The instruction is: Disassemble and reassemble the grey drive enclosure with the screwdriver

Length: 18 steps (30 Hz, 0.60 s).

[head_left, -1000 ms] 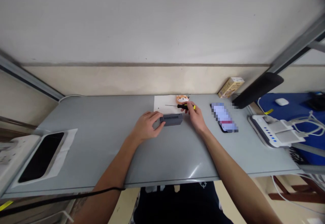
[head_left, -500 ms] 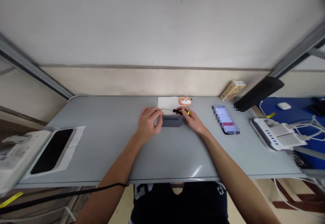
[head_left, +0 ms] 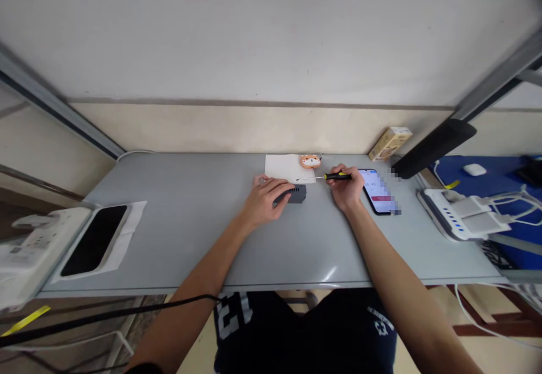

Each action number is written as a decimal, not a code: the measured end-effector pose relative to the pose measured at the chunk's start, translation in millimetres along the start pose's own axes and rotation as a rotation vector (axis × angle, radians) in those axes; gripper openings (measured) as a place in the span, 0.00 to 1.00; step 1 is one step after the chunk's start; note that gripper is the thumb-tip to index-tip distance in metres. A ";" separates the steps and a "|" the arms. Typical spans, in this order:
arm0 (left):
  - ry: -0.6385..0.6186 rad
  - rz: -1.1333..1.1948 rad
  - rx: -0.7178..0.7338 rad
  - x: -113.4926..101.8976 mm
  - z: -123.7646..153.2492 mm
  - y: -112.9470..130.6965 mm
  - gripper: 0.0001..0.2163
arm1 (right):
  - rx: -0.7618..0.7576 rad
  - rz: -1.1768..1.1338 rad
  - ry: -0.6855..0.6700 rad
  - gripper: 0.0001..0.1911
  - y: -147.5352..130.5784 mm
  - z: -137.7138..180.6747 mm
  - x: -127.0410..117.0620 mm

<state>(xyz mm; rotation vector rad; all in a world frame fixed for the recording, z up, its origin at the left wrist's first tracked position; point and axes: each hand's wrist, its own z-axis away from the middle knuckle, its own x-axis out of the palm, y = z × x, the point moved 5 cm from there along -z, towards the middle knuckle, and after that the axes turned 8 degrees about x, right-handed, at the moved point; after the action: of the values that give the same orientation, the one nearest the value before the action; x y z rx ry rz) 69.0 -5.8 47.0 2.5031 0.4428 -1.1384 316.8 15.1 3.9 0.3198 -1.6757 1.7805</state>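
Note:
My left hand (head_left: 266, 199) is closed over the left part of a small dark grey box with vent slots (head_left: 298, 194), which rests on the desk. The fingers hide that end of the box. Held in my right hand (head_left: 346, 187) is a screwdriver (head_left: 332, 176) with a black and yellow handle. Its thin metal shaft points left, and the tip is above a white sheet of paper (head_left: 282, 165), apart from the box. Something small and dark shows at the tip; I cannot make out what it is. An orange animal-faced case (head_left: 310, 161) sits on the paper's right edge.
A lit phone (head_left: 375, 187) lies just right of my right hand. Farther right are a yellow carton (head_left: 389, 143), a black cylindrical object (head_left: 436, 148) and a white power strip (head_left: 453, 216) with cables. At left, a dark phone (head_left: 95, 238) lies beside another power strip (head_left: 46, 249).
My right hand has moved right with the screwdriver, drawing its tip away from the box. My left hand has shifted right and now covers more of the box, which is turned slightly.

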 end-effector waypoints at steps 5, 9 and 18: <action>-0.009 -0.013 -0.018 1.9 0.8 -0.5 0.10 | -0.005 -0.003 -0.012 0.10 -3.3 -0.9 -1.8; -0.017 -0.045 -0.004 2.1 0.4 2.1 0.14 | -0.038 0.038 0.000 0.12 -5.5 -1.8 -2.9; -0.067 -0.076 0.031 5.3 -2.5 11.7 0.19 | -0.029 0.016 0.013 0.09 -3.9 -3.3 -4.6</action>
<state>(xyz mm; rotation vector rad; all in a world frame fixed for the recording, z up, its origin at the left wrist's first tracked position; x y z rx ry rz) 78.8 -14.4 46.7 2.4846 0.5103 -1.2632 323.5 16.7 3.8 0.2823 -1.6974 1.7647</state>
